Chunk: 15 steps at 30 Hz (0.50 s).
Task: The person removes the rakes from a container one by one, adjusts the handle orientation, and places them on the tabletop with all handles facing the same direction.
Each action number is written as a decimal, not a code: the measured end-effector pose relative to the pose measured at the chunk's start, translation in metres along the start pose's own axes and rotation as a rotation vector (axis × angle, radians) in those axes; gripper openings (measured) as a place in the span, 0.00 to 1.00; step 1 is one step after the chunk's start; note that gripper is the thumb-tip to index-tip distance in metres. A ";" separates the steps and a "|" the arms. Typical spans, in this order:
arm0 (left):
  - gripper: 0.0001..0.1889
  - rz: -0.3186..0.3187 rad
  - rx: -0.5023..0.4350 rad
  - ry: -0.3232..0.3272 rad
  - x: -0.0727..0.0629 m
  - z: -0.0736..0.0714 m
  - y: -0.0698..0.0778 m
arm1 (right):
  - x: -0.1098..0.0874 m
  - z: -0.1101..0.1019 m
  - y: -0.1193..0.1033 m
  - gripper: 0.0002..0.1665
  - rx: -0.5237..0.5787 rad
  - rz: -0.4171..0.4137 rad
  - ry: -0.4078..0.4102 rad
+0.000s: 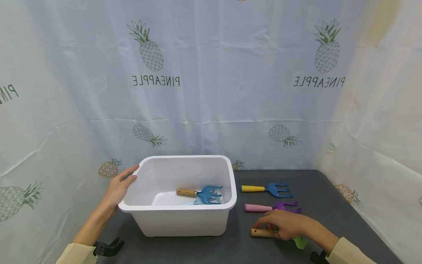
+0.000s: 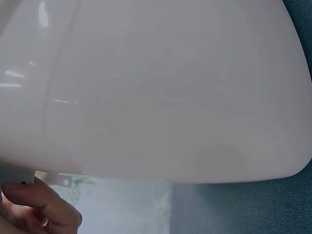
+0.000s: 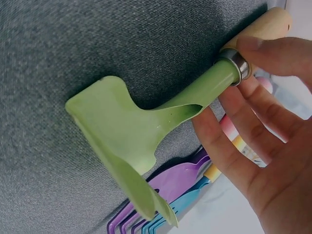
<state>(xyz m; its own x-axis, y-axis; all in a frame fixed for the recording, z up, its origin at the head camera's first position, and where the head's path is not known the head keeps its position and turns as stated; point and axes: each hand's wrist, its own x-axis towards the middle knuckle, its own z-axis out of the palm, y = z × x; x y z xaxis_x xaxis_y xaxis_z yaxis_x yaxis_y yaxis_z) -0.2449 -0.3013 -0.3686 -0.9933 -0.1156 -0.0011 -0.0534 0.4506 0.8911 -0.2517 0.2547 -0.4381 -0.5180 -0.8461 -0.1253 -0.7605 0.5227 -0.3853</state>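
Observation:
My left hand (image 1: pixel 119 188) grips the left rim of a white plastic tub (image 1: pixel 179 222), with the thumb at the rim. Its curled fingers (image 2: pixel 48 207) show under the tub's edge in the left wrist view. My right hand (image 1: pixel 286 223) holds a green garden tool (image 3: pixel 114 114) with a broad, bent metal head. Thumb and fingers meet around its metal collar, where the wooden handle (image 1: pixel 262 233) begins. The tool is low over the dark table or on it; I cannot tell which. Inside the tub lies a blue hand rake (image 1: pixel 207 194) with a wooden handle.
Beyond my right hand, a purple hand rake (image 1: pixel 287 206) with a pink handle lies on the dark table (image 1: pixel 306 183). Farther back is a blue hand rake (image 1: pixel 277 190) with a yellow handle. A pineapple-print curtain (image 1: pixel 211 91) surrounds the table.

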 end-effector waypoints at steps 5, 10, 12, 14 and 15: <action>0.31 0.005 -0.007 -0.003 0.000 -0.001 0.001 | -0.001 -0.003 -0.001 0.39 0.037 0.038 -0.013; 0.31 0.013 -0.008 -0.001 -0.001 -0.001 0.001 | 0.000 -0.010 -0.004 0.36 0.077 0.043 -0.022; 0.31 0.013 -0.010 -0.001 -0.001 -0.001 0.001 | 0.001 -0.013 -0.005 0.35 0.083 0.029 -0.020; 0.31 0.010 -0.007 -0.001 -0.001 0.000 0.000 | 0.001 -0.017 -0.006 0.34 0.075 0.022 -0.012; 0.31 0.008 -0.006 -0.002 -0.001 0.000 0.000 | 0.001 -0.019 -0.007 0.34 0.070 0.021 -0.006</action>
<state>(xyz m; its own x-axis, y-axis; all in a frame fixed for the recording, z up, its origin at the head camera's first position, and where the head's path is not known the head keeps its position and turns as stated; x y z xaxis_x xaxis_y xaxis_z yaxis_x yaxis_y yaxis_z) -0.2442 -0.3010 -0.3687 -0.9939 -0.1105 0.0054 -0.0448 0.4461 0.8939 -0.2546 0.2518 -0.4187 -0.5309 -0.8359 -0.1395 -0.7202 0.5318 -0.4455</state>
